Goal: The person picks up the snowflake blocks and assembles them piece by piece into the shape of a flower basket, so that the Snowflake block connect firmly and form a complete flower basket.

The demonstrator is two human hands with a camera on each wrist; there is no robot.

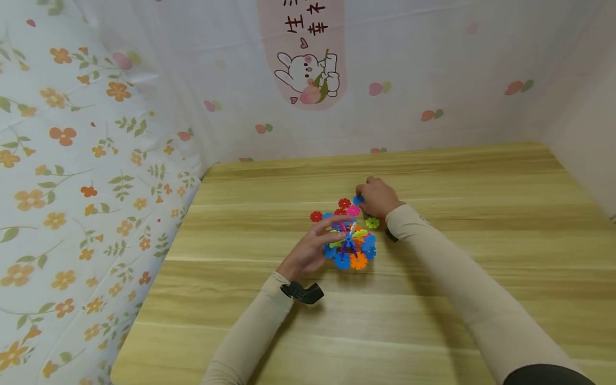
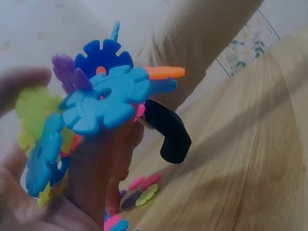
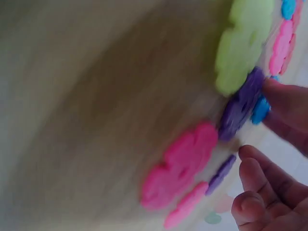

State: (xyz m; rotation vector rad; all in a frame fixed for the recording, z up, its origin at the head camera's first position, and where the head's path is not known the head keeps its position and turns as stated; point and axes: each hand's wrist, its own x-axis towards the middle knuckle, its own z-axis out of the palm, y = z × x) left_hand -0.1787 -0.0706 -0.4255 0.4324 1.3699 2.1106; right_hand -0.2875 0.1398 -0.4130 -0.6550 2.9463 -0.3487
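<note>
My left hand [image 1: 310, 251] grips a built-up piece of interlocking plastic flower discs [image 1: 343, 261], blue, orange, yellow-green and purple, above the table. In the left wrist view its light blue disc [image 2: 108, 98] stands in front of the fingers. Beyond it, my right hand [image 1: 379, 198] reaches down among loose discs, with a blue disc [image 1: 358, 199] close by its fingers. From the right wrist, thumb and fingers show apart. A purple disc [image 3: 240, 106] lies right at the thumb tip, between a yellow-green disc [image 3: 245, 43] and a pink disc [image 3: 180, 166].
More loose discs lie behind the built-up piece, among them a red disc [image 1: 316, 216] and a pink disc [image 1: 353, 210]. The wooden table [image 1: 231, 214] meets a printed cloth [image 1: 409, 64] at the back and a flowered cloth [image 1: 72, 187] at the left.
</note>
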